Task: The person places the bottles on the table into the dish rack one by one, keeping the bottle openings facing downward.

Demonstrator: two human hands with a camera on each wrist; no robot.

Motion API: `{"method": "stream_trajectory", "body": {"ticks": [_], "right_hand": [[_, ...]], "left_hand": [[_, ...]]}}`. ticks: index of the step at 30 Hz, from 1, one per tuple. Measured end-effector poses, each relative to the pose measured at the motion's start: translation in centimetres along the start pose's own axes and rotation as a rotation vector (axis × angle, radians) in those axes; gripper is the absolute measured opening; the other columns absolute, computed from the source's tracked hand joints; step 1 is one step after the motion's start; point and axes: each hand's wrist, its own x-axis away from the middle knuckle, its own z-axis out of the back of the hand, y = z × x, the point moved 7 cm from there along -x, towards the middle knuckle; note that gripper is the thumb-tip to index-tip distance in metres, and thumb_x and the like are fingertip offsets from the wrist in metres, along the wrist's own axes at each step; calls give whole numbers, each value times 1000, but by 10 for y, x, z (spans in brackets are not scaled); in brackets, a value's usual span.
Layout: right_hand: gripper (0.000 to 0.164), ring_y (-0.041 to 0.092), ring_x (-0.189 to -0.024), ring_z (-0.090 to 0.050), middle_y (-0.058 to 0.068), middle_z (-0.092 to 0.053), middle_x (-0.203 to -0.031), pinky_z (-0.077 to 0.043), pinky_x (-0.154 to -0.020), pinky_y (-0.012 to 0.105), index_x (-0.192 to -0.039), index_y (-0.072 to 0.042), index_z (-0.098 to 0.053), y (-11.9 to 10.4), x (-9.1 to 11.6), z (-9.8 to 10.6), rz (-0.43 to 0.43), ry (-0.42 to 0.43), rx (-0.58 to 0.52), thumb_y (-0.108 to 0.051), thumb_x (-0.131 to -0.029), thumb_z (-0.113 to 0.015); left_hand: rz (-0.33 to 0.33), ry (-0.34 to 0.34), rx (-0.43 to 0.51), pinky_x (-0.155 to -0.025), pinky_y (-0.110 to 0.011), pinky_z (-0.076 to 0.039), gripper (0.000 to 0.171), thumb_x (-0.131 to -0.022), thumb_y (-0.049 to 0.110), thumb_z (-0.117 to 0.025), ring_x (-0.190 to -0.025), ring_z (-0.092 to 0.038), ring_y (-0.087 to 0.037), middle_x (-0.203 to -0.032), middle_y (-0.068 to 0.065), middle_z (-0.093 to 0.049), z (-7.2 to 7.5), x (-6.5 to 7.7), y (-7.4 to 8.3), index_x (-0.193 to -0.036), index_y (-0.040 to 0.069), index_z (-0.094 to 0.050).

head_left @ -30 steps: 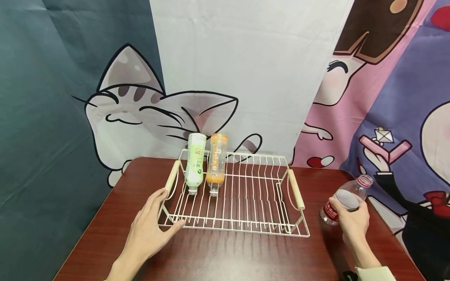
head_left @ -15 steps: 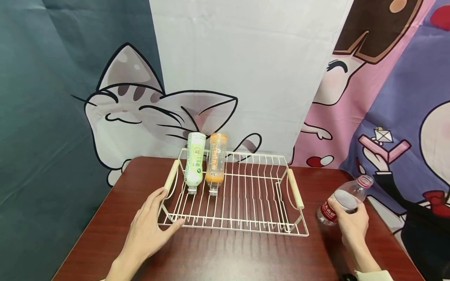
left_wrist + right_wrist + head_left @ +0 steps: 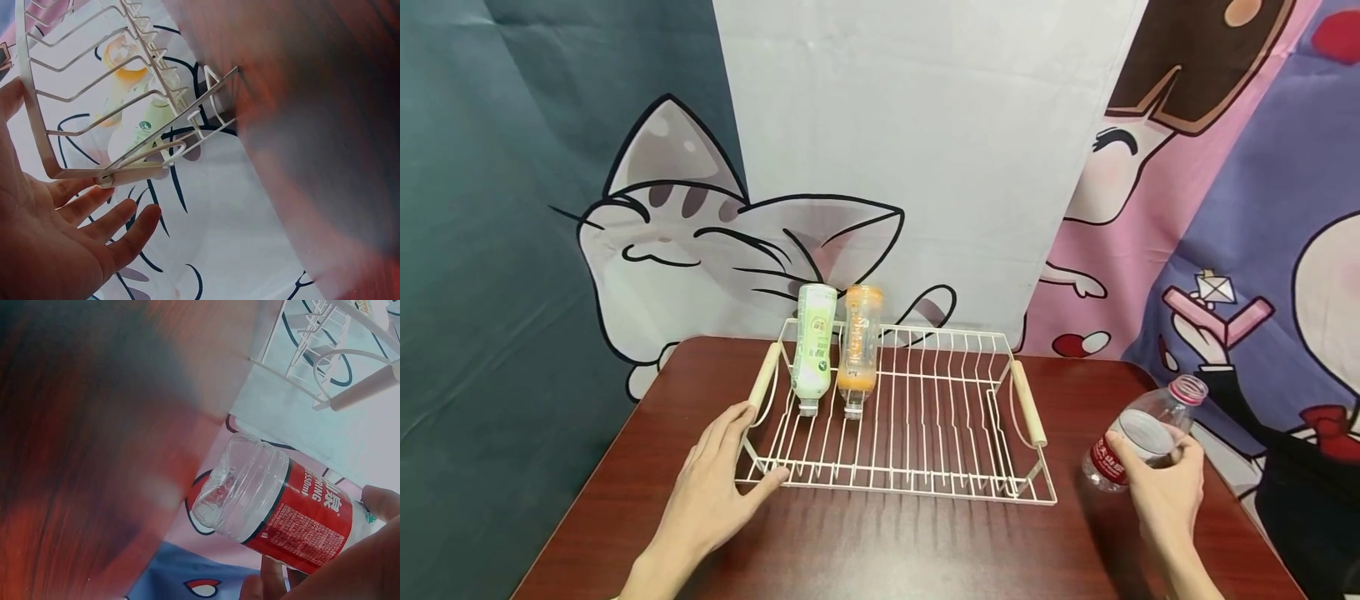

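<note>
My right hand grips a clear plastic water bottle with a red label, to the right of the rack. The bottle leans with its red-ringed neck up and to the right; in the right wrist view its clear base is close over the table. My left hand lies at the near left corner of a white wire dish rack, fingers spread, fingertips at the wooden handle. Two bottles stand neck down in the rack's left part: a green and white bottle and a clear and orange bottle.
The rack stands on a dark red-brown wooden table. Its right wooden handle rises between the rack and the held bottle. Behind the table hangs a cartoon-printed cloth, close to the rack's back edge.
My right hand and the water bottle shift slightly left, then back right and a little nearer. My left hand, the rack and the two bottles in it stay put.
</note>
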Motion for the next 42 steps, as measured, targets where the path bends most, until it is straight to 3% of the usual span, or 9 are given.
{"method": "stream_trajectory", "body": {"ticks": [6, 10, 19, 22, 25, 29, 33, 36, 42], "right_hand": [[57, -1, -99, -56, -24, -62, -107, -43, -78, 8, -129, -37, -57, -2, 2, 2, 54, 4, -129, -21, -89, -95], [58, -1, -97, -57, -24, -64, -107, -43, -79, 6, -133, -31, -63, -8, 8, 7, 144, 40, -120, -16, -87, -96], [82, -15, -103, -50, -40, -56, -113, -31, -91, 17, -145, -12, -71, -56, 35, 25, 557, 166, 35, -11, -70, -103], [81, -19, -119, -47, -28, -67, -127, -30, -100, 21, -145, -8, -72, -70, 45, 28, 737, 168, 44, -17, -70, -101], [84, -18, -132, -42, -3, -73, -139, -25, -108, 24, -145, -5, -72, -78, 51, 28, 852, 154, 43, -51, -78, -96], [98, -9, -134, -45, 26, -73, -131, -22, -111, 24, -137, 0, -76, -89, 62, 25, 973, 177, 24, -83, -85, -77], [82, 26, -120, -61, 34, -70, -118, -21, -112, 28, -127, 2, -79, -104, 80, 21, 1111, 217, 18, -72, -92, -74], [69, 51, -109, -56, 34, -71, -116, -22, -116, 34, -125, 1, -80, -115, 94, 18, 1191, 224, 30, -61, -95, -71], [57, 56, -105, -56, 32, -70, -115, -26, -124, 46, -123, -3, -81, -131, 120, 15, 1332, 236, 55, -54, -101, -66]], "left_hand": [[-4, 2, 0, -113, -76, -36, 87, -96, 47, -84, -155, -41, -39, -169, -11, -44, 0, 0, 0, -165, 7, -48], [-45, 27, 5, -110, -74, -39, 78, -102, 43, -78, -157, -39, -38, -168, -12, -46, 1, 0, 1, -165, 7, -49], [-109, 101, 11, -105, -68, -41, 67, -104, 34, -75, -153, -42, -41, -163, -14, -50, 3, 3, 2, -160, 4, -53], [-108, 106, 5, -105, -68, -41, 67, -104, 34, -74, -153, -42, -42, -163, -15, -50, 3, 3, 2, -159, 3, -53], [-108, 106, 2, -104, -68, -41, 67, -104, 34, -74, -153, -42, -42, -163, -14, -50, 3, 3, 2, -160, 3, -53], [-114, 103, 8, -104, -68, -41, 66, -105, 33, -74, -153, -42, -42, -164, -14, -50, 3, 2, 3, -160, 4, -53], [-132, 115, 11, -107, -69, -39, 68, -104, 33, -74, -152, -42, -43, -163, -18, -49, 3, 0, 7, -161, 2, -51], [-162, 135, 15, -112, -69, -35, 71, -102, 32, -77, -151, -43, -45, -162, -22, -49, 4, -3, 13, -160, 1, -51], [-286, 170, 27, -115, -64, -35, 68, -107, 48, -69, -146, -49, -44, -161, -20, -51, 8, -7, 42, -159, 6, -55]]}}
